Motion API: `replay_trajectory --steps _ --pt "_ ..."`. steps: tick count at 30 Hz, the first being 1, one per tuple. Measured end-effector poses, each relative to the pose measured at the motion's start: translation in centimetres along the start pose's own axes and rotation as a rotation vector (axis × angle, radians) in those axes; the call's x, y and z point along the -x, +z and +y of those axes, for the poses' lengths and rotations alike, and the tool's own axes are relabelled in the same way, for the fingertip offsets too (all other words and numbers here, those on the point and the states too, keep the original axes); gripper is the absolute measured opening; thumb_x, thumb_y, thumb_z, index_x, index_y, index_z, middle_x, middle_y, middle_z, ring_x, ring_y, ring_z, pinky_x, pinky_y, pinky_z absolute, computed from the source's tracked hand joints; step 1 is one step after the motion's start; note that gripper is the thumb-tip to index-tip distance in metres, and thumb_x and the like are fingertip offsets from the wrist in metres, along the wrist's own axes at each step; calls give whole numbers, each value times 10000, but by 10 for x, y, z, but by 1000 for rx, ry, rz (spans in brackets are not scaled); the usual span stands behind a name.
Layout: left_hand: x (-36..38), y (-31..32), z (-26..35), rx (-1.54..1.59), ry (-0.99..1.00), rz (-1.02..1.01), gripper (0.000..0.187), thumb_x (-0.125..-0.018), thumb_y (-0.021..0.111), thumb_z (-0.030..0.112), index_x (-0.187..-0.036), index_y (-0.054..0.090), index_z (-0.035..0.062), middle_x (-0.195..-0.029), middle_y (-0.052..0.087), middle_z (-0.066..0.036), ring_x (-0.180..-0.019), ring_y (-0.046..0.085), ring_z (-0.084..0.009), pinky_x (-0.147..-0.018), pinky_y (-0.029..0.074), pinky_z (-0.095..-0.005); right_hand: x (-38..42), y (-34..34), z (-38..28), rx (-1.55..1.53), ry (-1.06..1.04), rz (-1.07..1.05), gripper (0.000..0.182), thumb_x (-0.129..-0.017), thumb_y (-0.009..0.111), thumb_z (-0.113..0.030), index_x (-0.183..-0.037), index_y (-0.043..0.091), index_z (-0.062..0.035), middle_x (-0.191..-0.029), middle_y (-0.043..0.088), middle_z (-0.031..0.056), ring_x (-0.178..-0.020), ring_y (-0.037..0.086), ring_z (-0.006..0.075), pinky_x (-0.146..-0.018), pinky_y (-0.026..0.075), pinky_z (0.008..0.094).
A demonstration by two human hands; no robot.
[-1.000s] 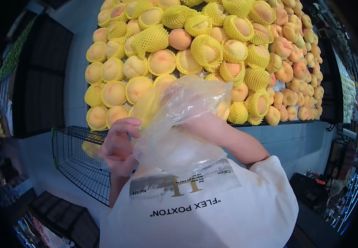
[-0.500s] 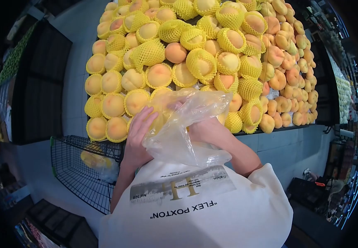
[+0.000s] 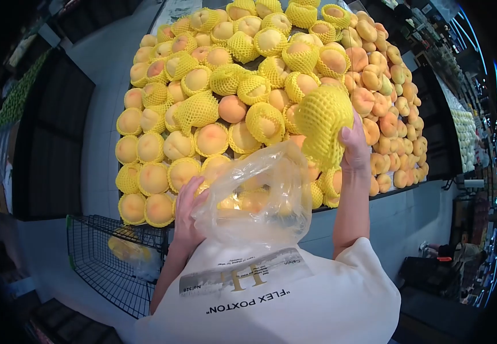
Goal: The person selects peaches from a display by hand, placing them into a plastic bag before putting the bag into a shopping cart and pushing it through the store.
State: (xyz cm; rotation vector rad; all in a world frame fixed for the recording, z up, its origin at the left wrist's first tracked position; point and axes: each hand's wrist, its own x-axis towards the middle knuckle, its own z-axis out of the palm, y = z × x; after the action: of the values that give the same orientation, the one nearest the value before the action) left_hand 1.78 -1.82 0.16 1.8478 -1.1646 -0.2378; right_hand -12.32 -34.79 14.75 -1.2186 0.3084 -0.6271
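My left hand holds the edge of a clear plastic bag, whose mouth gapes open in front of my shirt. Raised at the right, my right hand grips a peach wrapped in a yellow foam net; the net hides most of the fruit. Beneath both hands lie rows of peaches in yellow foam nets, seen partly through the bag. One bare peach sits among them.
Flat, unwrapped peaches fill the right side of the display. A wire shopping cart with a bagged yellow item stands at the lower left. Dark shelving is farther left.
My right hand has moved from behind the bag to the right and up, and now has a net-wrapped peach in it. The bag's mouth is spread wider.
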Motion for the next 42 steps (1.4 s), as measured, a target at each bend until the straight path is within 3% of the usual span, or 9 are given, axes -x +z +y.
replay_trajectory --steps 8,11,15,27,30,33,35,39,42 --pt "-3 14 -6 -86 -107 44 638 -704 844 320 -1246 685 24 -1459 474 -165 -1367 441 -389 -1144 345 -494 -137 33 25 1083 -280 -28 827 -783 845 -372 -1438 461 -42 -1270 641 178 -1131 653 289 -977 529 399" --pt "-5 11 -7 -104 -50 54 633 -698 849 322 -1235 687 28 -1442 482 -168 -1362 446 -389 -1131 357 -494 -190 28 62 1357 -563 -3 807 -761 849 -371 -1425 484 -95 -1302 606 206 -1164 615 353 -1003 504 458" --pt "-8 4 4 -48 -39 80 644 -692 851 328 -1239 682 31 -1434 483 -172 -1352 449 -399 -1116 367 -495 -212 32 87 1579 -642 -76 825 -760 840 -418 -1437 478 -118 -1338 568 177 -1213 549 387 -1028 478 478" --pt "-7 4 4 -82 -40 67 659 -699 843 301 -1275 658 38 -1432 480 -177 -1337 460 -401 -1106 374 -498 -198 24 122 1603 -768 -136 758 -876 744 -462 -1459 440 -85 -1418 500 161 -1300 474 349 -1043 405 494" --pt "-6 3 5 -88 -34 75 681 -708 840 275 -1310 629 36 -1431 479 -195 -1333 466 -404 -1103 382 -500 -172 37 98 1462 -938 38 648 -890 772 -358 -1402 504 -65 -1320 592 152 -1189 580 291 -965 478 428" --pt "-3 5 4 13 -108 101 728 -724 830 249 -1365 573 19 -1422 484 -220 -1321 475 -415 -1098 398 -500 -100 54 58 747 -501 27 407 -886 794 -218 -1218 648 -33 -1025 703 115 -918 673 228 -817 536 332" --pt "4 10 2 123 -209 123 753 -737 822 240 -1392 537 3 -1414 488 -236 -1308 484 -423 -1097 406 -499 -33 53 33 686 -435 -248 167 -881 790 -112 -995 720 -11 -770 690 72 -714 659 169 -699 530 259" --pt "11 9 1 88 -157 147 767 -769 799 225 -1417 484 -37 -1400 491 -265 -1283 497 -441 -1094 414 -500 40 69 34 768 -82 -967 115 -910 677 -54 -999 731 -6 -882 730 131 -798 702 300 -706 558 372" --pt "13 8 -8 -49 -75 142 770 -789 785 222 -1428 457 -54 -1388 493 -279 -1269 502 -448 -1089 415 -497 63 74 95 1044 -226 -865 199 -867 628 -29 -1041 714 15 -977 712 189 -876 698 371 -751 566 431"
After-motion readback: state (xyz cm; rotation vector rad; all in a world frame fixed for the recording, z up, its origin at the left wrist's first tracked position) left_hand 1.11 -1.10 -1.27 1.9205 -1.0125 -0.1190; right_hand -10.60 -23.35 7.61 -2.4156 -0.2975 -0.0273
